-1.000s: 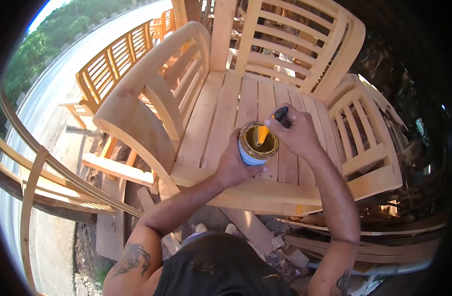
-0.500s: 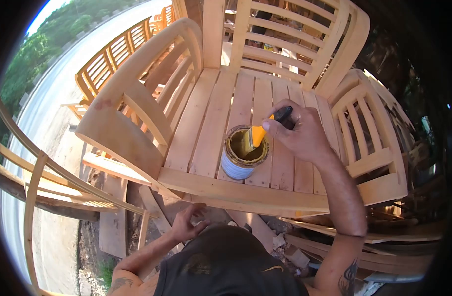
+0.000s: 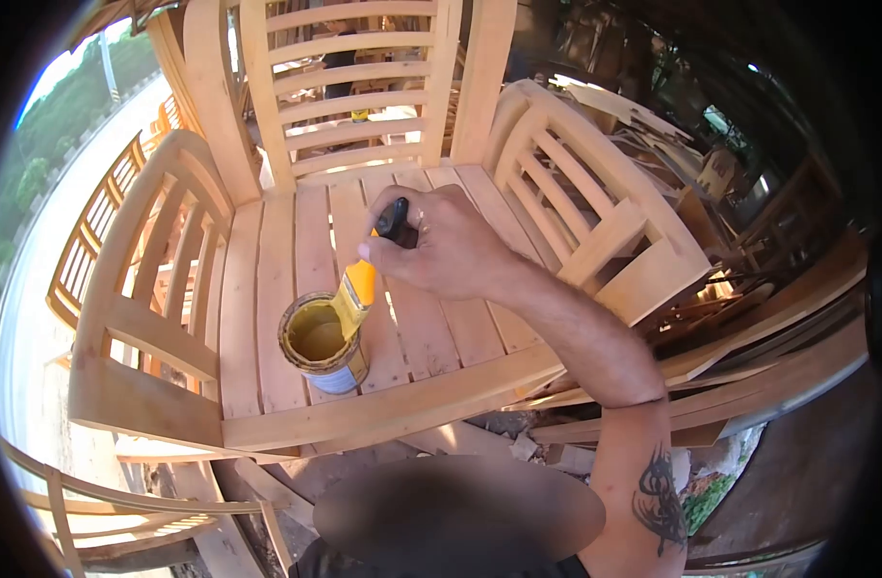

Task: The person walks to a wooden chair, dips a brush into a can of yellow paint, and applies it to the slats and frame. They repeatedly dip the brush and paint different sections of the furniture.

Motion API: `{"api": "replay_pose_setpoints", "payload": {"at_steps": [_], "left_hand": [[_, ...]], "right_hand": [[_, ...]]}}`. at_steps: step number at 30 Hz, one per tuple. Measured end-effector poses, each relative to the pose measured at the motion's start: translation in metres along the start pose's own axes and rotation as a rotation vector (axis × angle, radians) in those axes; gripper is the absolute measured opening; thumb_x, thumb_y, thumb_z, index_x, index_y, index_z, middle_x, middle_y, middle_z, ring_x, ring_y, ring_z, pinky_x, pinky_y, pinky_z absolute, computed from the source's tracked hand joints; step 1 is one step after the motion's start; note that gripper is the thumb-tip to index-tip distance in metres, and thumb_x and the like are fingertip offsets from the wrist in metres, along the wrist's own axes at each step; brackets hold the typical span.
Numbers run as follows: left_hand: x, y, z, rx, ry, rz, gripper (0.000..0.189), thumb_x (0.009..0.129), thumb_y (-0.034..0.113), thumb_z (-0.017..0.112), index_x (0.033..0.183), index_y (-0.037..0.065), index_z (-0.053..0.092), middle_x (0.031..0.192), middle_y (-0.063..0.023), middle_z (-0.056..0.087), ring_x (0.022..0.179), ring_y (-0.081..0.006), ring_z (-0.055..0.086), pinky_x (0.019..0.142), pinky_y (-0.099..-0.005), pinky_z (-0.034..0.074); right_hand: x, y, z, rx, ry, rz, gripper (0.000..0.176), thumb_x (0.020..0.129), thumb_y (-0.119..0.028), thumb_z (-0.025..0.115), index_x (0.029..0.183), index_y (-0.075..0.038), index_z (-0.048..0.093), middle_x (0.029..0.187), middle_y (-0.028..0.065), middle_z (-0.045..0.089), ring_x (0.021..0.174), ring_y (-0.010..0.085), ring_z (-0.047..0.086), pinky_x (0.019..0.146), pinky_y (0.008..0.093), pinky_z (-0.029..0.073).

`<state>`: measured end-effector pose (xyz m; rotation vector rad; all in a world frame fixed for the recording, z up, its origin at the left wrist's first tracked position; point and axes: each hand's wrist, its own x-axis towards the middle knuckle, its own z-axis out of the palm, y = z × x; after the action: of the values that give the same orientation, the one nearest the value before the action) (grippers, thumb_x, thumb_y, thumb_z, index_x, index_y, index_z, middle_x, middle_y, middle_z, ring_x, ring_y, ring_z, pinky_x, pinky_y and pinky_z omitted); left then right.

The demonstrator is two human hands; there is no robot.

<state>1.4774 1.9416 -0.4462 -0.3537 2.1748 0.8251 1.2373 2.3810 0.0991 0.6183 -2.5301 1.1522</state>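
Observation:
My right hand (image 3: 444,246) is closed around the black handle of a paintbrush (image 3: 358,286) with a yellow lower part. The brush points down, its coated bristles at the right inner rim of an open can (image 3: 337,375). Yellowish-brown liquid lies inside the can, and dried drips coat its rim. Upright, the can stands near the front edge of a slatted wooden bench seat (image 3: 306,241). My left hand is out of view.
Left and right of the seat rise a curved slatted armrest (image 3: 162,332) and another armrest (image 3: 609,236). A slatted backrest (image 3: 354,82) stands behind. Planks (image 3: 749,361) lie at the right, and a curved wooden frame (image 3: 142,501) is at the lower left.
The brush has come up from inside the can to its right rim. The view has turned right, so bench and can appear farther left. My left hand has left the view.

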Motion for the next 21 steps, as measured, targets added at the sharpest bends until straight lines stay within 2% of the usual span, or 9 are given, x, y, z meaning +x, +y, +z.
{"api": "replay_pose_setpoints", "payload": {"at_steps": [9,12,14,18,21], "left_hand": [[0.008,-0.008,-0.009,-0.015,0.014,0.010,0.070,0.093,0.056,0.068,0.141,0.007,0.055,0.111,-0.0169,0.077,0.098,-0.0324,0.075,0.086,-0.0442,0.058],[0.008,-0.004,-0.014,-0.013,0.031,0.056,0.071,0.092,0.056,0.069,0.142,0.008,0.054,0.111,-0.0169,0.077,0.097,-0.0328,0.076,0.085,-0.0445,0.058],[0.006,-0.006,-0.024,0.019,0.047,0.125,0.072,0.091,0.056,0.070,0.143,0.009,0.054,0.111,-0.0168,0.077,0.097,-0.0330,0.076,0.085,-0.0448,0.059],[-0.017,0.027,-0.057,0.209,0.086,0.399,0.074,0.089,0.055,0.072,0.145,0.011,0.052,0.111,-0.0170,0.076,0.095,-0.0344,0.076,0.084,-0.0460,0.059],[-0.023,0.045,-0.070,0.272,0.057,0.450,0.071,0.089,0.054,0.072,0.143,0.011,0.054,0.113,-0.0193,0.075,0.096,-0.0374,0.075,0.086,-0.0475,0.059]], "right_hand": [[-0.005,0.001,-0.007,0.072,0.058,0.063,0.019,0.093,-0.018,0.078,0.101,-0.003,0.069,0.074,-0.0007,0.064,0.065,0.0070,0.054,0.059,0.0268,0.047],[-0.010,0.000,-0.003,0.194,0.008,-0.099,0.015,0.092,-0.013,0.077,0.103,-0.005,0.070,0.078,-0.0001,0.065,0.067,0.0080,0.056,0.059,0.0260,0.046],[-0.014,0.002,0.003,0.203,-0.113,-0.196,0.018,0.088,-0.008,0.078,0.105,-0.006,0.071,0.082,0.0015,0.066,0.068,0.0103,0.059,0.060,0.0268,0.047],[-0.020,0.012,0.002,0.204,-0.301,-0.260,0.021,0.080,-0.002,0.075,0.100,-0.006,0.073,0.090,0.0087,0.071,0.075,0.0190,0.067,0.068,0.0322,0.054],[-0.023,0.021,-0.011,0.167,-0.345,-0.367,0.027,0.078,0.002,0.077,0.104,-0.006,0.072,0.092,0.0057,0.068,0.077,0.0181,0.067,0.063,0.0307,0.051]]}}
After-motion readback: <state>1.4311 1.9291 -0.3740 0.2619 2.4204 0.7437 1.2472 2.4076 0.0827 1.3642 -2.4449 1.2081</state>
